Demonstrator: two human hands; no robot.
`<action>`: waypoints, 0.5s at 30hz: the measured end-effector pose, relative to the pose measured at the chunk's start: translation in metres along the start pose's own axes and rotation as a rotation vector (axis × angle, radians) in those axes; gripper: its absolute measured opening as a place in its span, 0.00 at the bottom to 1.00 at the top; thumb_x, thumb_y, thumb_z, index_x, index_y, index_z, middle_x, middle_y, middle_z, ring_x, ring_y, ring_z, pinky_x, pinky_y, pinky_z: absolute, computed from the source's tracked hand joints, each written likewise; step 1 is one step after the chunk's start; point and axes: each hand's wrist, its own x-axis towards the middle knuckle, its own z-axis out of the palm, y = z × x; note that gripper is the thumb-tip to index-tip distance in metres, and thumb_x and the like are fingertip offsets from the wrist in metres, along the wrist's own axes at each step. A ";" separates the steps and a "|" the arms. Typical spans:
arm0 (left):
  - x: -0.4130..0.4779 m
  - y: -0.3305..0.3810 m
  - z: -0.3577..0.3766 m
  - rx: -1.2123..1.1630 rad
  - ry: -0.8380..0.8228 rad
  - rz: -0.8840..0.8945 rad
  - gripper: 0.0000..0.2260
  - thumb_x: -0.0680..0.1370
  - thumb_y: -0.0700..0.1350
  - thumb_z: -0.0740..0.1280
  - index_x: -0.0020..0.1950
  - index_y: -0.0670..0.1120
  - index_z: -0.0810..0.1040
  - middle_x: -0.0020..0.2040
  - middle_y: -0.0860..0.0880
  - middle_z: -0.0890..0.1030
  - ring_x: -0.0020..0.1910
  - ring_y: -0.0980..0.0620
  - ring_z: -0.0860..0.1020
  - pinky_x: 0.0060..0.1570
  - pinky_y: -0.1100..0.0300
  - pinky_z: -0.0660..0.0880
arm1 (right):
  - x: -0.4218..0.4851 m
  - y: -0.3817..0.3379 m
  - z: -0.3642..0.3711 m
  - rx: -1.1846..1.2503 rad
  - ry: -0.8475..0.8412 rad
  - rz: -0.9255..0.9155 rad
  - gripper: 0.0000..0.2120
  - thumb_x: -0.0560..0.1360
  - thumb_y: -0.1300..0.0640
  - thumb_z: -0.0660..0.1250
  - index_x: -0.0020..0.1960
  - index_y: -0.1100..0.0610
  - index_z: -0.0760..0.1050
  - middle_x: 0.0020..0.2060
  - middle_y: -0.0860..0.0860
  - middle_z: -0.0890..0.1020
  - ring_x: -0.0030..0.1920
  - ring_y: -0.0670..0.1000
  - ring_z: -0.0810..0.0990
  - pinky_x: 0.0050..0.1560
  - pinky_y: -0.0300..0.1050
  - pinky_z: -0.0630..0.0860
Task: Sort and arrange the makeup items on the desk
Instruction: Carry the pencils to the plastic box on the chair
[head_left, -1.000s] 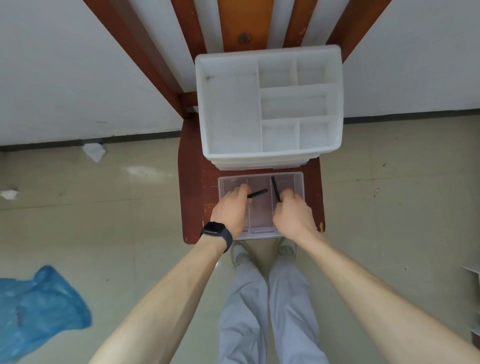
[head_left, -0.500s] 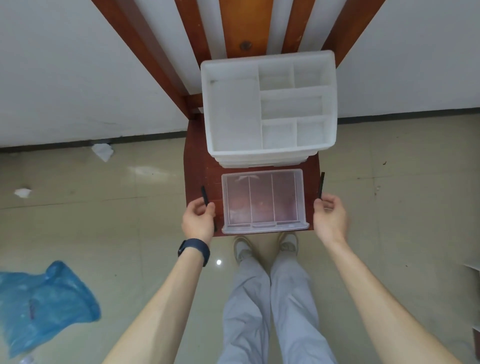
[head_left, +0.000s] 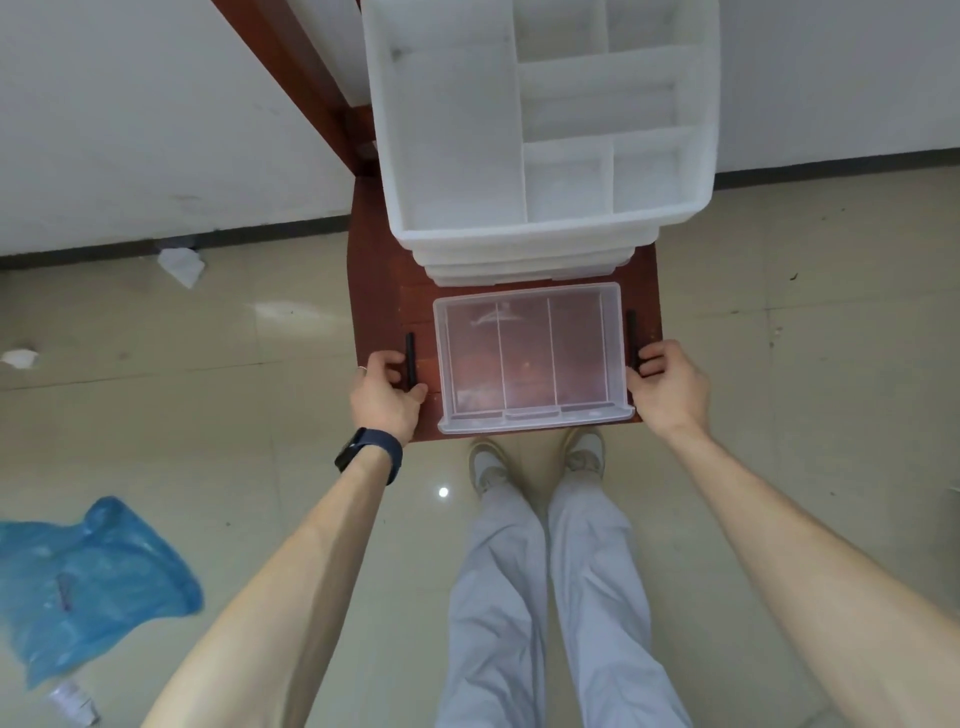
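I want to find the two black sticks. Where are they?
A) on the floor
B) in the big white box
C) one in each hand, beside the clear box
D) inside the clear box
C: the left hand grips the left black stick and the right hand the right black stick, either side of the clear box.

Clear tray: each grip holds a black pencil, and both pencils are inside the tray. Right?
Not quite. Each grip does hold a pencil, but neither is inside the clear tray. The head view shows the left grip holding its black pencil just outside the tray's left wall, and the right grip holding the other pencil just outside the right wall.
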 end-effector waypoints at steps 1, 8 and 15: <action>-0.001 0.001 -0.001 -0.008 -0.015 -0.005 0.18 0.74 0.41 0.74 0.62 0.47 0.75 0.55 0.44 0.77 0.45 0.49 0.74 0.46 0.59 0.71 | -0.001 0.001 -0.001 0.006 -0.008 0.003 0.14 0.72 0.53 0.75 0.55 0.55 0.77 0.41 0.48 0.80 0.41 0.52 0.80 0.48 0.46 0.76; -0.016 0.004 -0.031 -0.101 -0.068 -0.021 0.18 0.77 0.41 0.71 0.66 0.47 0.74 0.56 0.48 0.79 0.49 0.48 0.79 0.49 0.60 0.71 | -0.042 -0.006 -0.024 0.244 0.082 0.174 0.08 0.76 0.51 0.72 0.52 0.50 0.75 0.40 0.43 0.81 0.44 0.51 0.82 0.50 0.42 0.71; -0.049 0.036 -0.090 -0.010 0.187 0.286 0.25 0.78 0.43 0.66 0.74 0.47 0.66 0.68 0.44 0.72 0.67 0.45 0.71 0.61 0.57 0.68 | -0.138 -0.039 -0.010 0.617 -0.119 0.522 0.13 0.76 0.45 0.72 0.52 0.53 0.75 0.47 0.53 0.84 0.45 0.50 0.82 0.50 0.49 0.80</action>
